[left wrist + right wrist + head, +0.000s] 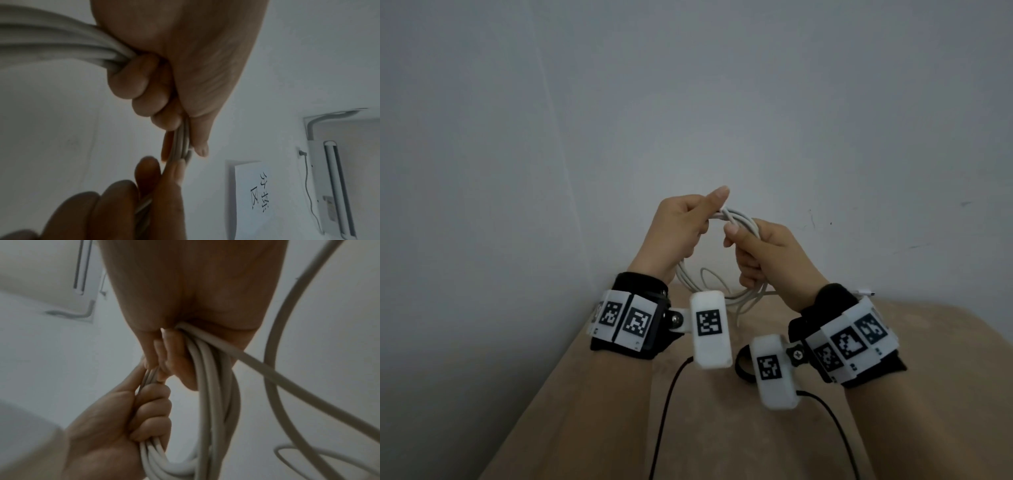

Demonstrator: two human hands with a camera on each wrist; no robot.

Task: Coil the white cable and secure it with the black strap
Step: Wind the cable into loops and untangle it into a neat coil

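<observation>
The white cable (743, 219) is gathered into a coil of several loops held up above the tan table (688, 428). My left hand (707, 214) grips the bundle at its top, thumb along the strands, fingers curled round them (127, 81). My right hand (736, 238) grips the same bundle just to the right, fingers wrapped round the loops (174, 356). The coil's lower arc (726, 296) hangs between my wrists. A loose strand (308, 395) trails off to the cable's plug (866, 293) on the table. A black strap loop (740, 368) lies on the table, partly hidden behind my right wrist camera.
A plain grey wall (688, 102) stands close behind the table's far edge. Two black camera leads (664, 411) run back over the table toward me. A paper sign (252, 190) and a wall unit (333, 186) show in the left wrist view.
</observation>
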